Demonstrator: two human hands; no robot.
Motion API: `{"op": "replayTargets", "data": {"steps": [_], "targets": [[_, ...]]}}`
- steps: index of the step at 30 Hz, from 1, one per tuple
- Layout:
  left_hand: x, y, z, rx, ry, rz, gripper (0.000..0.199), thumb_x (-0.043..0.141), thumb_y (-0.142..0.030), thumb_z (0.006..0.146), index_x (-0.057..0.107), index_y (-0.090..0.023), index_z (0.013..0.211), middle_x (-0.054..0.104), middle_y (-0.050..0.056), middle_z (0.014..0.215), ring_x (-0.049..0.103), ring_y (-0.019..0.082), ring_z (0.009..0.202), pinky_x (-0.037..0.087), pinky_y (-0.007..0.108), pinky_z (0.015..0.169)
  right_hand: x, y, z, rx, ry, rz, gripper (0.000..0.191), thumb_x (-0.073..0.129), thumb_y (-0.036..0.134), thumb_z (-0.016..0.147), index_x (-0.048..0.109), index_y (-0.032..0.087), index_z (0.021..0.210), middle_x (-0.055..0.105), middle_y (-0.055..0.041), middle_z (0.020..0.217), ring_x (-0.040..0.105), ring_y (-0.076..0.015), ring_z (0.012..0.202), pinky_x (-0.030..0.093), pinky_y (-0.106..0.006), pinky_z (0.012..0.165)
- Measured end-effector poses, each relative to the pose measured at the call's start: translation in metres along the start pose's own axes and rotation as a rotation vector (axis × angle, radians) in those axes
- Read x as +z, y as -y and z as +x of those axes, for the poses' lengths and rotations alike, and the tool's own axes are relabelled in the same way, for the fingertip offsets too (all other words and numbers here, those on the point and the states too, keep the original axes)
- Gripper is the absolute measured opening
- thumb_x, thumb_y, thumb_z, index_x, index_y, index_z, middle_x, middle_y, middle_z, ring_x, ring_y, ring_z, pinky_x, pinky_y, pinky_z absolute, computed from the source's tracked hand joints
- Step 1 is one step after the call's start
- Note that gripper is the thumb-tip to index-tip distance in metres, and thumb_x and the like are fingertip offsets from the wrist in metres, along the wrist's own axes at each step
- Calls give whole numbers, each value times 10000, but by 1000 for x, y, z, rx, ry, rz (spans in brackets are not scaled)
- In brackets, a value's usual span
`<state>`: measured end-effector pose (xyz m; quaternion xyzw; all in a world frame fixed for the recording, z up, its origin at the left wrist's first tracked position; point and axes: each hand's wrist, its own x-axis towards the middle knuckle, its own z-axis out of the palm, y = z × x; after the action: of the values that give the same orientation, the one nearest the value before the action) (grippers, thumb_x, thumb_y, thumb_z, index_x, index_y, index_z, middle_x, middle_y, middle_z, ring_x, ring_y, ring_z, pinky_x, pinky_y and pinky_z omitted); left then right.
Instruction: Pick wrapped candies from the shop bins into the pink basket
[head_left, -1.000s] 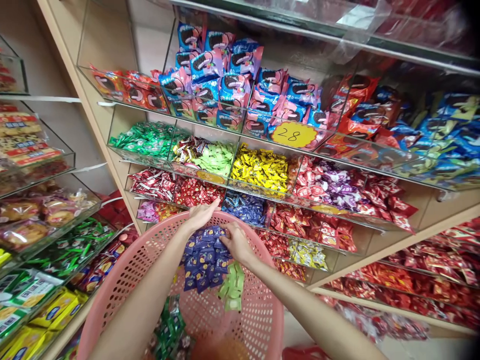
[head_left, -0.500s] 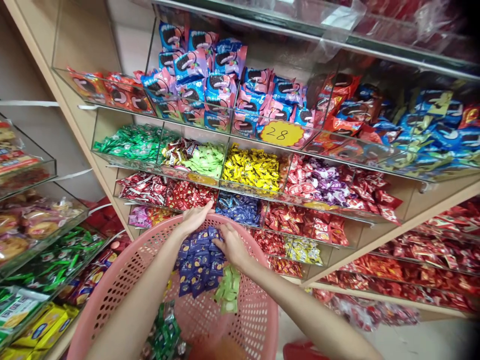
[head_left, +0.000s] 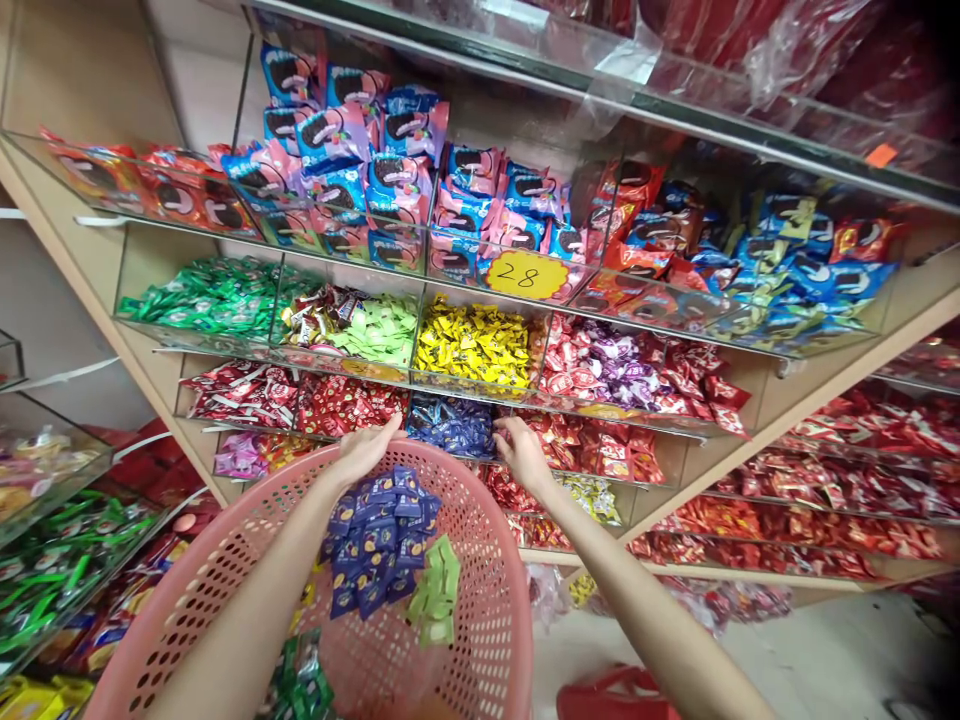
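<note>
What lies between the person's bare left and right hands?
The head view shows a pile of shelved blue-wrapped candies there, with the pink perforated plastic basket's rim just below.

A single view is given, taken from the head and aimed forward and down. The basket (head_left: 517,600) is seen from above at close range, cut off by the bottom edge, where both forearms (head_left: 637,600) are also cropped. The shelves (head_left: 720,462) are faced from farther back, their fronts tilted down to the right.
</note>
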<state>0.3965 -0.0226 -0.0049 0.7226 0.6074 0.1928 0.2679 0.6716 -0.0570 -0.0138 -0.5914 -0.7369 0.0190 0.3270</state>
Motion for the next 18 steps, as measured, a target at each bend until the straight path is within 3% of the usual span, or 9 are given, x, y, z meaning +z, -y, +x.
{"op": "replayTargets", "data": {"steps": [5,10,14,18], "targets": [[3,0,5,-2,15,-43,621,138,-620,808,647,-327,1012,567,-30,1160,386,269,1189,112,443,1033,11,-24,-9,45,166,-294,236,345,148,862,532,188,1001,534,-72,961,519,-156,786,359,-253,678],[3,-2,4,5,16,-58,648,139,-634,802,661,-301,992,552,-26,1180,384,265,1191,114,422,1042,22,-27,5,-130,223,-627,213,372,130,855,578,165,898,540,-117,956,433,-230,938,299,-348,788],[-1,-3,-1,-14,16,-63,649,136,-645,797,658,-313,990,553,-29,1177,380,264,1195,108,445,1040,32,-30,21,-277,264,-709,217,401,118,838,612,154,872,544,-126,974,395,-246,966,276,-394,818],[-7,2,-3,-30,1,-43,650,128,-634,797,648,-312,1020,541,-29,1188,381,274,1197,120,444,1039,40,-34,29,-334,295,-708,228,416,102,825,636,160,844,559,-115,967,390,-239,983,259,-395,858]]}}
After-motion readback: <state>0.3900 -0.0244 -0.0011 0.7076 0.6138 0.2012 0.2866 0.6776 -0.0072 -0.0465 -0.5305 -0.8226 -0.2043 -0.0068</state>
